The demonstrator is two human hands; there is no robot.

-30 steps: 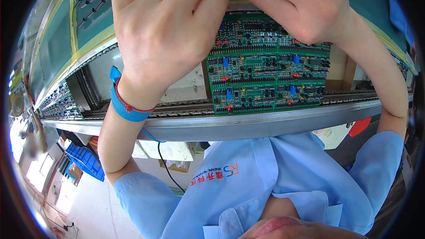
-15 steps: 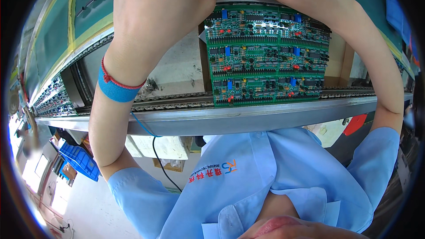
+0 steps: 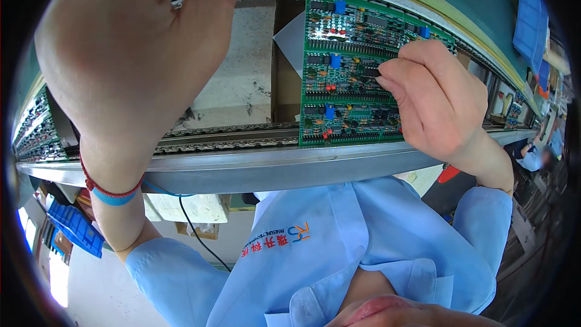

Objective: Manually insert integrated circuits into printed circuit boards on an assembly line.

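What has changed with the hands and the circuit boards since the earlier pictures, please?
The left hand has moved left, away from the right hand, which has come down over the green circuit boards, fingertips at the middle row; whether they hold anything is unclear. The boards still lie on the chain conveyor.

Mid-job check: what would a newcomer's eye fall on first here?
First, the left hand, looming large at upper left, with a red-and-blue wristband on its wrist. Then the green circuit board panel right of centre, dotted with blue and red parts, and the right hand over its right side, thumb and fingers pinched together.
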